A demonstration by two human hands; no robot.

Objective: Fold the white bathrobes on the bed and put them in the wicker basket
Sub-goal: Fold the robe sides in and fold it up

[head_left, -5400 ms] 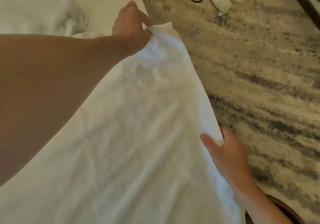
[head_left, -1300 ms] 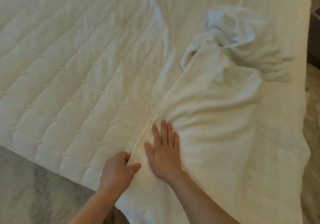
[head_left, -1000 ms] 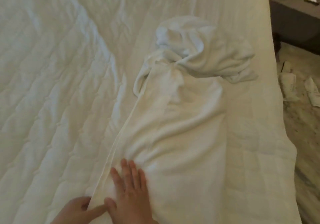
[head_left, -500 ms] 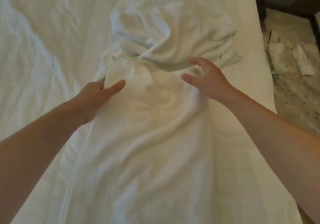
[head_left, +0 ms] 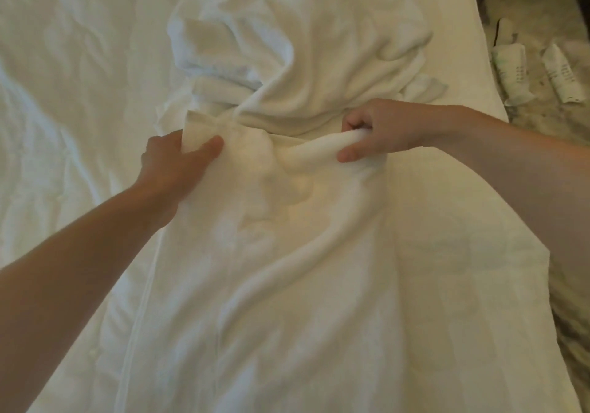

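Our right hand (head_left: 380,132) is closed around a thick roll of the white bathrobe (head_left: 287,269), thumb below and fingers curled over it, just right of the frame's centre. Our left hand (head_left: 178,160) pinches a flat edge of the same robe at centre left, thumb lying on top of the cloth and fingers hidden beneath it. The robe lies on the bed (head_left: 64,93), stretched lengthwise from the bottom edge of the frame up toward the top, its long axis close to vertical in the picture. Its upper end is a crumpled, bunched heap (head_left: 303,36) at upper centre, while the lower part lies flatter, with soft ridges running diagonally and a seamed edge down its left side. The fabric looks soft, thick and plush. The white bed cover beneath is wrinkled on the left. Along the right edge of the frame we see a mottled grey and beige floor (head_left: 568,317), and at upper right two pale wrapped packets (head_left: 510,74) lie on it, well apart from the robe.
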